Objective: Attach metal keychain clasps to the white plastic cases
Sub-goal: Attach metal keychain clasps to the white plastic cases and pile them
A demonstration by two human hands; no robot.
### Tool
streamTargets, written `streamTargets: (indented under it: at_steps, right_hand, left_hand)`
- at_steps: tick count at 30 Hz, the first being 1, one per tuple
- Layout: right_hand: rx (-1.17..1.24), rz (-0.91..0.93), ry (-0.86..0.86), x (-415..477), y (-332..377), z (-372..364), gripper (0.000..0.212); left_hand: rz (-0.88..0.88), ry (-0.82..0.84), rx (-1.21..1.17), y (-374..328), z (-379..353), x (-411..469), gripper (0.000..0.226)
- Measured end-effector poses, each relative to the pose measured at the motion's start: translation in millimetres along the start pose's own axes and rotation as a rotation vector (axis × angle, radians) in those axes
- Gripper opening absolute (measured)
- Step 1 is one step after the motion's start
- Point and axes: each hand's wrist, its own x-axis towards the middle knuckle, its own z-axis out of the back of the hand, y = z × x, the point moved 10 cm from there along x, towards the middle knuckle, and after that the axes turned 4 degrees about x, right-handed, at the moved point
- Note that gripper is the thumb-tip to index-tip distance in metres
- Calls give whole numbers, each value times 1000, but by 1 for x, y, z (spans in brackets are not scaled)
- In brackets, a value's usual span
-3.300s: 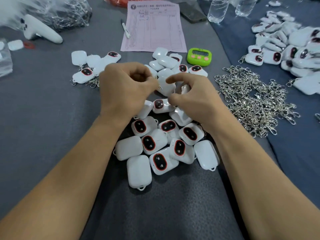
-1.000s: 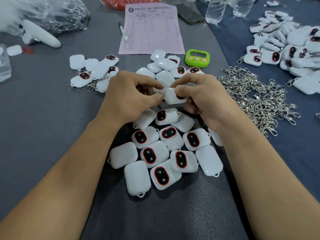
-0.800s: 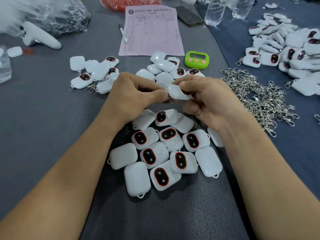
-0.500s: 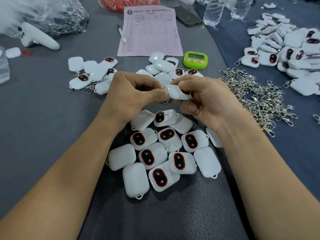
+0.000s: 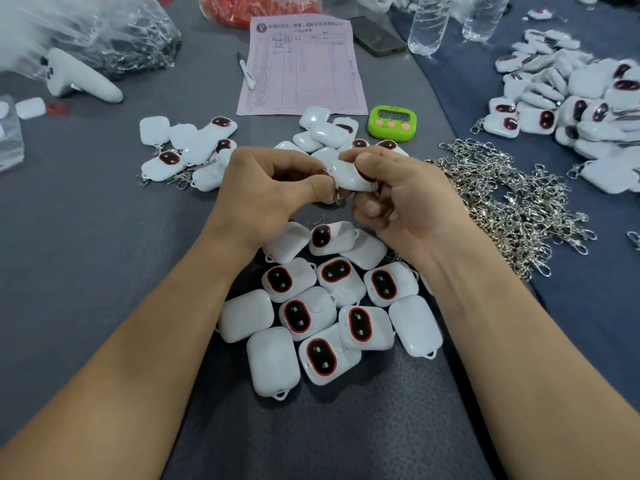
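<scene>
Tilted since a second ago, white case pinched in right hand meets clasp pinched in left hand above the tabletop's middle; apparently mid-threading, next needing the clasp worked fully onto the case.

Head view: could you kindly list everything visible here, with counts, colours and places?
held case: one, white, between both hands
held clasp: one, silver, at that case's edge
loose cases: about a dozen, white, below the hands
clasped cases: several, white, left
far cases: many, white, far right
clasp pile: many, silver, right
timer: one, green, behind hands
form: one, pink, far centre
pen: one, white, form's left edge
phone: one, dark, right of form
bottles: two, clear, beyond phone
controller: one, white, far left
left hand: pinches held clasp
right hand: grips held case
</scene>
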Motion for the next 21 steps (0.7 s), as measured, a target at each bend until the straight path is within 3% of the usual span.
streamTargets:
  at_steps: [5,7,9,11,14,16,19,21]
  right_hand:
    - [-43,65,-11,-2,7,0,22]
    - [-123,122,-62,-2,12,3,21]
    - [-228,178,-128,-3,15,6,16]
    - [-235,199,-155,-3,15,6,12]
    - [-199,193,-151,-3,14,5,12]
    - [-137,146,-138,-2,11,6,16]
    - [-47,84,-126,-2,5,5,20]
    - [-51,83,-120,-2,5,4,21]
  left_hand:
    - [159,67,-200,15,-9,1,9]
    - [61,-7,2,9,0,2,7]
    - [-132,-35,363,-7,1,1,2]
    - [-350,-42,698,-25,-12,-7,12]
    - [-447,-97,850,-35,-16,-11,18]
    - [-325,-137,657,-28,-5,-8,10]
    - [-23,-43,178,3,-3,1,10]
    - [60,21,38,11,-9,2,13]
